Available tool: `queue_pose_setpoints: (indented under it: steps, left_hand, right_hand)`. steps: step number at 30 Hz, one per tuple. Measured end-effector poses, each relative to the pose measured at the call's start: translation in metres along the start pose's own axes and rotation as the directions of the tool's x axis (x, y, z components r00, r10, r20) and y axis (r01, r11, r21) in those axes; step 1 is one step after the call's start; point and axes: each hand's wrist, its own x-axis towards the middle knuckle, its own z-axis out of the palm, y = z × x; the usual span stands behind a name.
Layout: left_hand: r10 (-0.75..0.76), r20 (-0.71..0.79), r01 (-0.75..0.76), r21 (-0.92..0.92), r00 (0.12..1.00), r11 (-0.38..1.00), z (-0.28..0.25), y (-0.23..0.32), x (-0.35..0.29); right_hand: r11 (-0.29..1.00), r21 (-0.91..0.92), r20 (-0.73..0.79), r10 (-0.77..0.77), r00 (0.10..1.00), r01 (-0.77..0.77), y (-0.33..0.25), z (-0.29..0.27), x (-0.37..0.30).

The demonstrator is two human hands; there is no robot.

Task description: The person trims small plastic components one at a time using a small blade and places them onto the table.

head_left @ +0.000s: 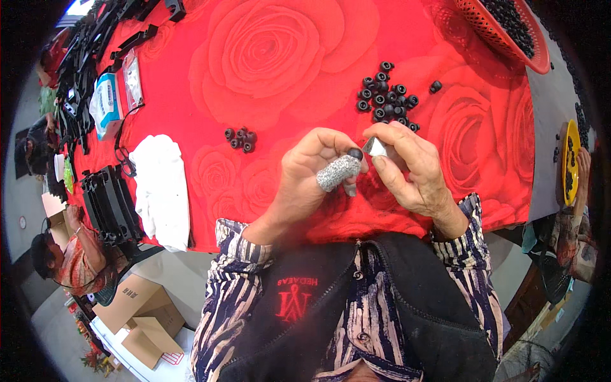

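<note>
My left hand is closed on a small round black part, pinched at the fingertips. A grey speckled finger sleeve wraps the left thumb. In my right hand a small shiny metal blade is gripped between thumb and fingers, close beside the black part. Whether the two touch, I cannot tell. Beyond the right hand lies a loose pile of similar black parts, with one lying apart to its right. A smaller cluster of black parts rests to the left.
A red rose-patterned cloth covers the table. At the far right stands a red basket of black parts. Along the left are a white cloth, a tissue pack and black plastic pieces. Other people sit on both sides.
</note>
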Motion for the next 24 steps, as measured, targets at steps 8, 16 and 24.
queue_pose_setpoints:
  steps: [8, 16, 24]
  left_hand:
    - [-0.045, -0.006, 0.045, 0.050, 0.999, 0.998, 0.0013, 0.0007, -0.0009]
    - [0.010, 0.054, -0.013, 0.054, 0.998, 0.998, -0.0023, -0.0017, -0.0005]
    - [-0.047, 0.022, 0.045, 0.067, 0.999, 0.997, -0.0016, 0.0011, 0.0002]
  right_hand:
    - [0.999, -0.046, 0.055, 0.025, 0.998, -0.022, -0.0018, -0.0026, 0.0013]
    - [0.997, -0.046, 0.078, 0.069, 0.995, -0.066, -0.0024, -0.0029, 0.0016]
    - [0.997, -0.064, 0.072, 0.053, 0.996, -0.048, 0.0009, -0.0011, 0.0006]
